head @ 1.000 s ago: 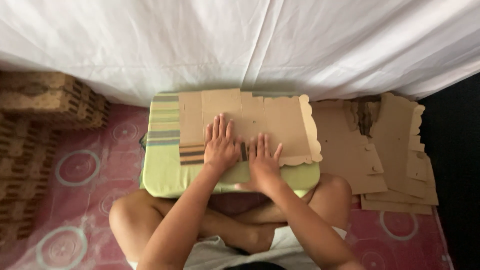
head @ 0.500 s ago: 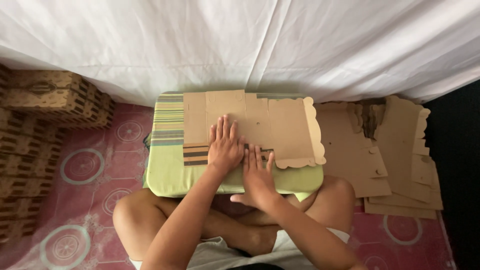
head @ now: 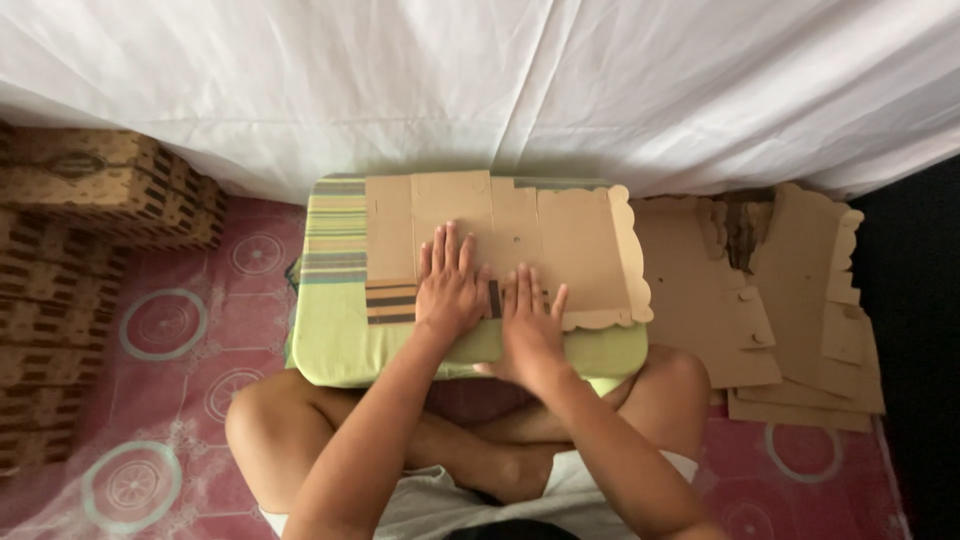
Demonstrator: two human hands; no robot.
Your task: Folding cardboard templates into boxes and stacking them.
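On the green striped cushion (head: 335, 330), both hands press open and flat, gripping nothing: left hand (head: 450, 290) and right hand (head: 530, 325) on the flat brown scalloped-edged cardboard sheet (head: 540, 240).

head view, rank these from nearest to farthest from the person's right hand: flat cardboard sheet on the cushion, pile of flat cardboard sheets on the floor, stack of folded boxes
From the right hand:
1. Flat cardboard sheet on the green cushion: directly under the palm, touching it.
2. Pile of flat cardboard sheets: on the floor at the right of the view, apart from the hand.
3. Stack of folded boxes: far across at the left edge of the view.
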